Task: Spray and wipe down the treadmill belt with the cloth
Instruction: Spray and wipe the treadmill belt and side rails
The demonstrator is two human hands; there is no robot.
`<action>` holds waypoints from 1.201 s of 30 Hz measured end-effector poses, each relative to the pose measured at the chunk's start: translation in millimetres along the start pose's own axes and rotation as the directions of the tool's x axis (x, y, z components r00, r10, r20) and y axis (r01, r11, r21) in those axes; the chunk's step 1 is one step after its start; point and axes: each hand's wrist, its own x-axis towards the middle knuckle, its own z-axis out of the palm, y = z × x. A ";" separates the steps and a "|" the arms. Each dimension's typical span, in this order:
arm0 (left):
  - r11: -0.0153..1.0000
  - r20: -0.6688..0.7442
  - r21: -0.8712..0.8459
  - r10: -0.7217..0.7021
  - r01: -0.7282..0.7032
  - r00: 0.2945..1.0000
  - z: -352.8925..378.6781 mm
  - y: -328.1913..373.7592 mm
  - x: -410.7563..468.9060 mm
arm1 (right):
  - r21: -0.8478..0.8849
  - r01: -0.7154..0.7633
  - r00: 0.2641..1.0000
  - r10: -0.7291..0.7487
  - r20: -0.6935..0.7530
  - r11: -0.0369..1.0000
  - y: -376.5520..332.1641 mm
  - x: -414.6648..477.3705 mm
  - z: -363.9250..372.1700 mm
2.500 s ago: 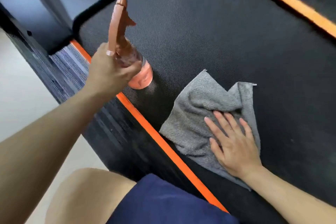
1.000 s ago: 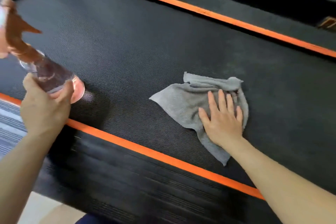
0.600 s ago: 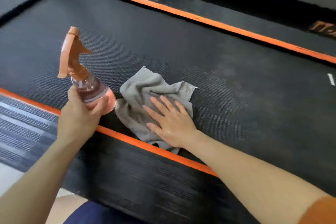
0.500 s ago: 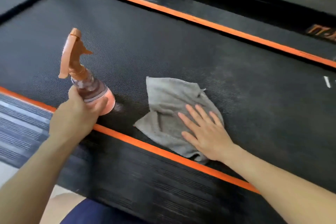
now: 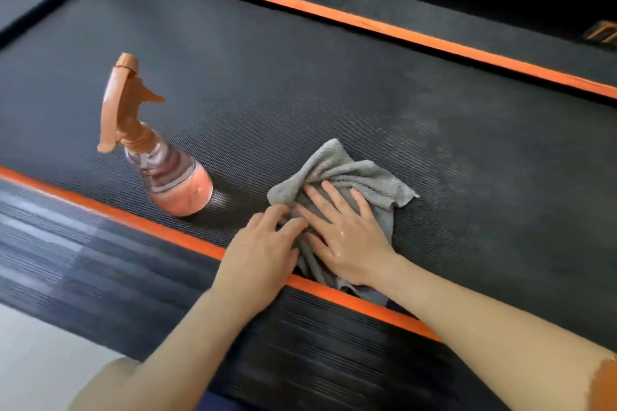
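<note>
Grey terry cloth (image 5: 347, 177) is what I see bunched up on the treadmill belt (image 5: 334, 93), close to the near orange stripe (image 5: 133, 217), with its lower tail trailing over that stripe onto the ribbed side rail (image 5: 334, 344). My right hand (image 5: 347, 237) lies flat on the cloth, fingers (image 5: 329, 192) spread and extended, palm pressing down rather than gripping; the skin on the back of it looks shiny, perhaps wet. My left hand (image 5: 263, 257) sits just beside it, touching the cloth's left edge, with its fingers curled in and pinching a fold of the fabric between them. The two hands meet over the middle of the cloth.

Off to the left, well apart from both hands, the spray bottle (image 5: 167, 170) stands free on the belt near the same orange stripe. It looks tilted in this wide-angle view, with a clear body over a pink-orange base and an orange trigger head (image 5: 125, 103) at the top, the nozzle pointing right. Nobody is holding it.

I see a paler, hazy patch on the dark textured belt to the right of the cloth. A second orange stripe (image 5: 400, 31) runs along the far edge of the belt. Pale floor (image 5: 33, 360) shows at the lower left.
</note>
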 end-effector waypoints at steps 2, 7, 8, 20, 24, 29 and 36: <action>0.991 -0.039 -0.128 -0.037 0.032 0.999 0.6 -1.8 5.0 | -0.026 0.018 1.000 -0.018 0.025 0.999 14.2 -20.8 2.6; 0.939 0.079 -0.307 -0.135 0.152 0.988 -12.8 -9.2 5.6 | -0.050 -0.267 0.960 0.270 0.071 0.962 70.2 -63.4 -7.3; 0.940 0.088 -0.304 -0.136 0.157 0.987 -12.7 -9.3 3.8 | -0.027 -0.418 0.908 0.419 0.025 0.908 69.1 -58.6 -5.8; 0.957 -0.118 0.186 -0.204 0.223 0.972 -40.0 -43.1 5.2 | -0.156 0.051 0.993 -0.067 -0.098 0.986 43.3 -7.7 0.9; 0.986 -0.221 0.090 -0.119 0.142 0.968 -30.8 -38.4 2.6 | 0.051 -0.672 0.733 0.673 -0.097 0.739 106.2 -4.1 -13.8; 1.000 -0.288 -0.021 -0.024 0.019 0.957 -21.2 -28.1 14.6 | -0.015 -0.253 0.957 0.248 -0.148 0.967 -28.4 40.6 3.8; 0.990 0.038 0.139 0.006 -0.011 0.999 6.4 -31.7 -1.4 | -0.152 -0.132 0.989 0.119 -0.093 0.980 76.3 27.1 -13.8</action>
